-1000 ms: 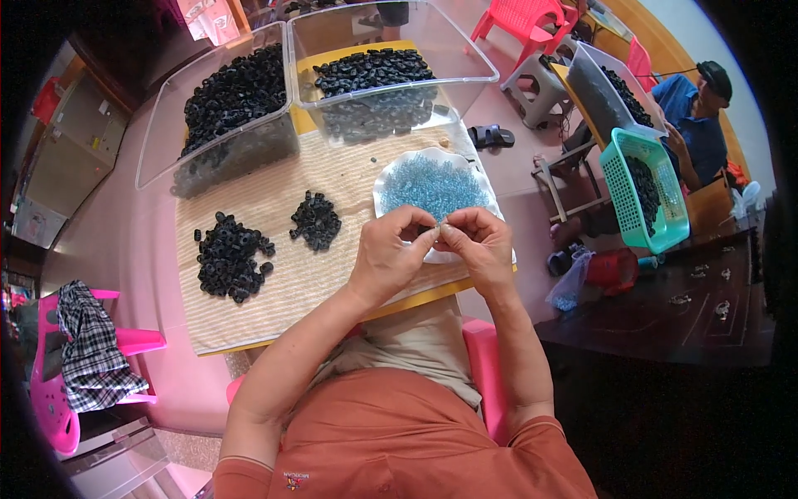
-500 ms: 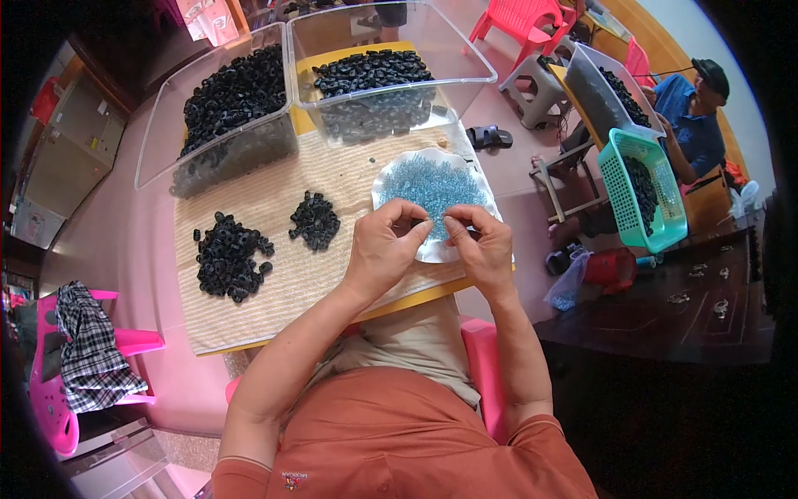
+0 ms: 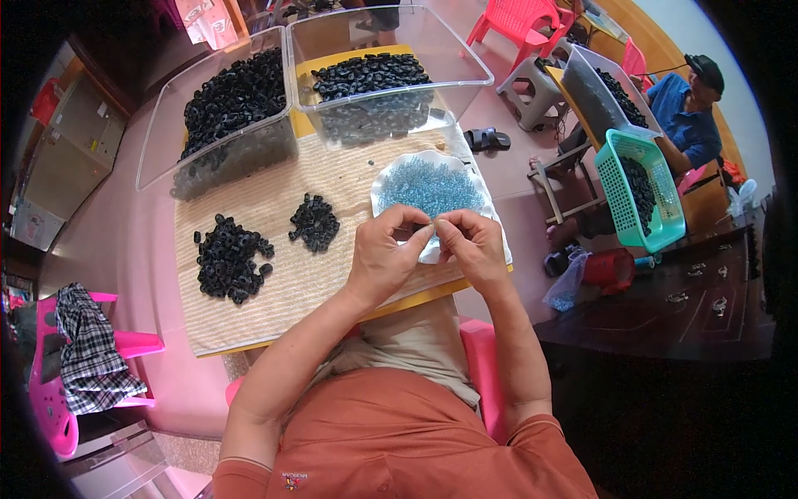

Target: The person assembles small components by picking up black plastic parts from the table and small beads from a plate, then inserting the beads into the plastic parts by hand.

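Nearest, the left hand (image 3: 381,256) and right hand (image 3: 477,251) meet above the near side of the white wavy-rimmed plate (image 3: 384,176), thumbs and forefingers pinched; half a second ago their tips stood apart, and now they touch. Whether something sits between them is too small to tell. The blue beads (image 3: 432,185) lie heaped on the plate, just beyond the fingertips. The plate sits close by the right edge of the bench (image 3: 287,308), whose yellow front rim shows below the forearms. To the left, a band of striped cloth (image 3: 274,270) separates the plate from the small black pile (image 3: 314,223), with more cloth between that and the larger black pile (image 3: 233,259); both piles look unchanged. A broad strip of cloth also runs from them to the front edge, giving the left arm sideways room. Farther off, the two clear tubs (image 3: 391,98) of black pieces wall in the back of the bench. At far right, beyond the green basket (image 3: 672,220), a co-worker (image 3: 690,116) has bent the head lower than before.
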### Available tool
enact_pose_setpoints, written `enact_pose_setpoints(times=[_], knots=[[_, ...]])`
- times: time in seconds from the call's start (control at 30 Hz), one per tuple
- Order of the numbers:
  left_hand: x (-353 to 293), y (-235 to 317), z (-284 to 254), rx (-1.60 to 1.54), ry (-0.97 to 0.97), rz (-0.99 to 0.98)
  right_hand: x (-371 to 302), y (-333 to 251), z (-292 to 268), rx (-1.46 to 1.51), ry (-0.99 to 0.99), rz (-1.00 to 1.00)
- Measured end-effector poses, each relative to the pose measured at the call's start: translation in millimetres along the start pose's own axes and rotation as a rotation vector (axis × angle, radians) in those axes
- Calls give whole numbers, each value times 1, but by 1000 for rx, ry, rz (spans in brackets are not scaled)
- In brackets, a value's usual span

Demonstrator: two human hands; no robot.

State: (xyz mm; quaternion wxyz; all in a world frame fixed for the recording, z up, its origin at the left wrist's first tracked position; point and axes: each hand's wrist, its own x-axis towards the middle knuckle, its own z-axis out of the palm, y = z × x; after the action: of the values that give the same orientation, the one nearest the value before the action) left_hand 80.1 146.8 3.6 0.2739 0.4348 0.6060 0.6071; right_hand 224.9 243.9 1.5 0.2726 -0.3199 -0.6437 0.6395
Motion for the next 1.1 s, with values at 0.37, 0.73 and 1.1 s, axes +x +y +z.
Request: enact_pose_setpoints(times=[0.37,0.73,1.1], knots=[[3,-3,2,-19,33,-58,-1,7,0,-110,106,-114],[3,-6,-2,141,26,39,-2,5,2,-50,133,-112],[4,-6,-2,-180,-62,-137,-5,3,2,181,19,-43]])
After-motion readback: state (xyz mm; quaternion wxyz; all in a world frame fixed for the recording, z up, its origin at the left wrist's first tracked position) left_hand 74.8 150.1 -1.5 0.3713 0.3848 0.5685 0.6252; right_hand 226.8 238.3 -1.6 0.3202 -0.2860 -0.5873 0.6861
